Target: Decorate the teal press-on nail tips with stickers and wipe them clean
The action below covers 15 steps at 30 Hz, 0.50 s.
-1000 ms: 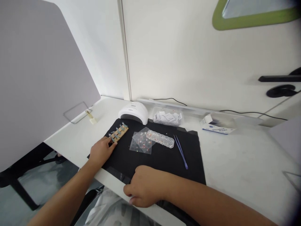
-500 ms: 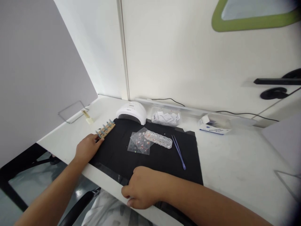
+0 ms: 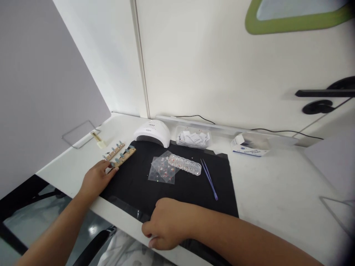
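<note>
My left hand is closed on the near end of a wooden nail tip stand, thumb on one side and fingers on the other. Blue-grey nail tips stand up along it. A second wooden stand with similar tips lies right beside it, to the left. My right hand rests at the table's front edge over the black mat, fingers curled; whatever may be in them is hidden. Clear sheets with small decorations, a clear compartment case and purple tweezers lie on the mat.
A white nail lamp stands at the mat's back edge. Behind the mat is a clear box of white packets. An opened small carton sits back right. A small pale brush lies far left, near a wire frame.
My left hand has shifted slightly left and nearer. The two nail tip stands now show apart, side by side, where they looked like one before. The right hand stays put.
</note>
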### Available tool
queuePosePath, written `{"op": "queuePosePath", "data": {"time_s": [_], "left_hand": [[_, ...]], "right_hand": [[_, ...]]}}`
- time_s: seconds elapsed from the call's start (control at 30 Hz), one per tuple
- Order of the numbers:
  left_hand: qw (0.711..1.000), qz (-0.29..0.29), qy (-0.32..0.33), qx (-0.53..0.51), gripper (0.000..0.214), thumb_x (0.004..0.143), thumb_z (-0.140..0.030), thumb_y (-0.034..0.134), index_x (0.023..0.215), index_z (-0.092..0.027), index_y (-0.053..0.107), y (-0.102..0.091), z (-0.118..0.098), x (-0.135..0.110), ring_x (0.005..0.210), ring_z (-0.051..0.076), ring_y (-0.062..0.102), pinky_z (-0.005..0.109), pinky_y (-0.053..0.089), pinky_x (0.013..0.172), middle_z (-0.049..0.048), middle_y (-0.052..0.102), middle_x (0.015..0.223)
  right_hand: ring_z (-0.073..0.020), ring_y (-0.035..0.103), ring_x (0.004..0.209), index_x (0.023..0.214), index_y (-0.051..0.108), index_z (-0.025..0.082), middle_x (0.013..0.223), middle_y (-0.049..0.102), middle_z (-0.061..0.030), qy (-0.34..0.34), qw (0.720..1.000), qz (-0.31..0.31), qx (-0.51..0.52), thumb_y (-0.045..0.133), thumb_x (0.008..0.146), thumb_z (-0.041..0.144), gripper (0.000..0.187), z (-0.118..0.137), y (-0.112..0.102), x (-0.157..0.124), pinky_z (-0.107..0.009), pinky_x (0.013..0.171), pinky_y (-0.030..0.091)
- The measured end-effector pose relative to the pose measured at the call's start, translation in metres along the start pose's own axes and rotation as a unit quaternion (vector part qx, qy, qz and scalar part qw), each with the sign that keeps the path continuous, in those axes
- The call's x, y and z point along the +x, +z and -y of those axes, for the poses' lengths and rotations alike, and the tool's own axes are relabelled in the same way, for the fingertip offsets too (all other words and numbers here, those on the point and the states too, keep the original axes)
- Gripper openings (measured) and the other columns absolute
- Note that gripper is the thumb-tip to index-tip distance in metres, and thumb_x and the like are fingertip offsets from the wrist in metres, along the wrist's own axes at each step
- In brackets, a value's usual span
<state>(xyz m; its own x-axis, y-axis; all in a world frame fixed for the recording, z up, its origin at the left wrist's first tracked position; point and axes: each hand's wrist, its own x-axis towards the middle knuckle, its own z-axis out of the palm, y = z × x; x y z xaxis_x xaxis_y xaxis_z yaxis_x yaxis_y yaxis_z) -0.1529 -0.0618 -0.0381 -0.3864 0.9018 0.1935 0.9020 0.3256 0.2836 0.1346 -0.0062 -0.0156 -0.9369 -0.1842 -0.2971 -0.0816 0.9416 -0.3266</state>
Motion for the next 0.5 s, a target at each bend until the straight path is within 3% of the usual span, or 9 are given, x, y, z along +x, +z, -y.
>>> {"op": "queuePosePath", "data": {"time_s": [0.1, 0.17, 0.23, 0.4, 0.5], "left_hand": [[0.995, 0.03, 0.07, -0.067, 0.036, 0.089, -0.054, 0.051, 0.101, -0.022, 0.063, 0.0, -0.017, -0.012, 0.086, 0.019, 0.061, 0.025, 0.049, 0.063, 0.0047, 0.063, 0.105], [0.978, 0.079, 0.116, -0.155, 0.033, 0.091, -0.051, 0.054, 0.102, -0.022, 0.064, 0.0, -0.028, -0.02, 0.087, 0.019, 0.06, 0.02, 0.044, 0.047, 0.0068, 0.061, 0.109], [0.958, 0.122, 0.169, -0.197, 0.026, 0.093, -0.045, 0.056, 0.101, -0.021, 0.065, 0.001, -0.039, -0.024, 0.085, 0.018, 0.06, 0.017, 0.041, 0.043, 0.0077, 0.06, 0.106], [0.903, 0.197, 0.331, -0.188, 0.017, 0.095, -0.029, 0.056, 0.108, -0.021, 0.064, 0.008, -0.068, -0.022, 0.087, 0.015, 0.061, 0.019, 0.05, 0.064, 0.0068, 0.06, 0.103], [0.878, 0.216, 0.391, -0.17, 0.017, 0.095, -0.026, 0.055, 0.109, -0.02, 0.063, 0.013, -0.088, -0.02, 0.087, 0.016, 0.062, 0.024, 0.05, 0.072, 0.0075, 0.062, 0.102]], "right_hand": [[-0.019, 0.067, 0.073, 0.103, 0.061, 0.024, 0.079, 0.072, -0.0014, -0.002, 1.0, 0.002, 0.002, 0.047, 0.091, 0.045, 0.028, -0.001, 0.0, 0.001, -0.031, 0.05, 0.026], [-0.0187, 0.066, 0.073, 0.103, 0.061, 0.023, 0.08, 0.072, -0.0012, 0.0, 1.0, 0.011, -0.002, 0.047, 0.092, 0.044, 0.028, 0.002, -0.002, 0.001, -0.031, 0.049, 0.025], [-0.018, 0.064, 0.072, 0.104, 0.062, 0.023, 0.08, 0.072, -0.0005, -0.002, 1.0, 0.023, -0.01, 0.047, 0.093, 0.043, 0.027, 0.008, -0.007, 0.0, -0.031, 0.048, 0.026], [-0.015, 0.057, 0.063, 0.099, 0.061, 0.023, 0.075, 0.069, 0.0027, -0.071, 0.997, -0.004, -0.028, 0.043, 0.098, 0.038, 0.024, 0.034, -0.032, -0.015, -0.032, 0.051, 0.032], [-0.0158, 0.054, 0.064, 0.088, 0.058, 0.023, 0.074, 0.067, 0.0038, -0.094, 0.993, -0.06, -0.045, 0.045, 0.097, 0.035, 0.02, 0.045, -0.044, -0.029, -0.035, 0.055, 0.036]]}}
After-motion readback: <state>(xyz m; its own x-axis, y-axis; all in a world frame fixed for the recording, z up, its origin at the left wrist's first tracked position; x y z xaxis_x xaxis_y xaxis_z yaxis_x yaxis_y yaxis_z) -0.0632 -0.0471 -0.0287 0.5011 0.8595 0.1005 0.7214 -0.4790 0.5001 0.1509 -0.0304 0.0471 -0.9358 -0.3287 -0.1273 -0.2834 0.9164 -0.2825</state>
